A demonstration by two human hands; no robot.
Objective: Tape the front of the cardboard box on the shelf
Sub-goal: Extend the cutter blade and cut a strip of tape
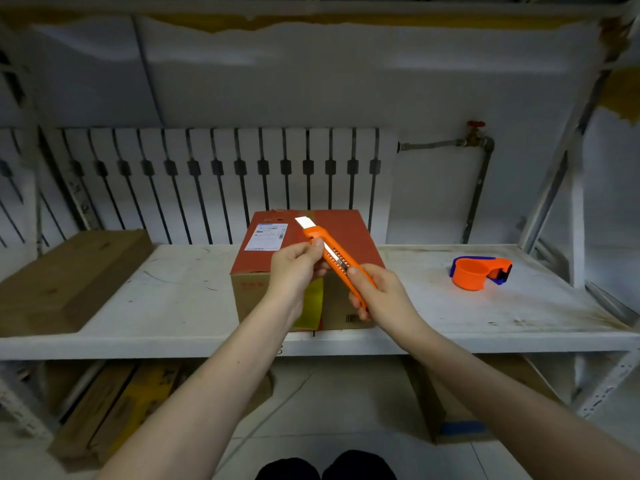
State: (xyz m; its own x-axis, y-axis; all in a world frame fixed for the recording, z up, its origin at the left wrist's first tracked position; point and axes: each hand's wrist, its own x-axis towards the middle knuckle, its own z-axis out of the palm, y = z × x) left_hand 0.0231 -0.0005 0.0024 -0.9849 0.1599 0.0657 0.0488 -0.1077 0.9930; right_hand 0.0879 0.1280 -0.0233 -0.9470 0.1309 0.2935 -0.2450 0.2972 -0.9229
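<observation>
Hands met over the red-topped brown cardboard box (341, 237), which stood at the front middle of the white metal shelf (166, 289). The right hand (379, 292) gripped the orange plastic utility knife (341, 259) by its handle, blade out; the left hand (294, 268) pinched its slider. An orange-and-blue tape dispenser (479, 271) lay well apart, to the right.
</observation>
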